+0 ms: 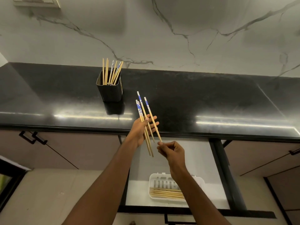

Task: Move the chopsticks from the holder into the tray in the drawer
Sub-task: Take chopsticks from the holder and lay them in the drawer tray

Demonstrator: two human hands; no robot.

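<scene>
A black square holder [110, 90] stands on the dark counter with several wooden chopsticks [112, 72] sticking up out of it. My left hand [141, 130] holds three blue-and-white-topped chopsticks [142, 111] over the counter's front edge. My right hand [170, 151] pinches the lower tip of the rightmost blue-topped chopstick [151, 117], which also rests against my left fingers. Below, the open drawer [203, 159] holds a white tray [152, 179] with several plain chopsticks [165, 193] lying flat in it; my right forearm hides part of the tray.
The black counter [211, 98] runs across the view under a marbled wall [162, 30]. Closed cabinet doors with black handles [32, 138] flank the drawer on both sides. The drawer's dark front panel [194, 211] lies nearest me.
</scene>
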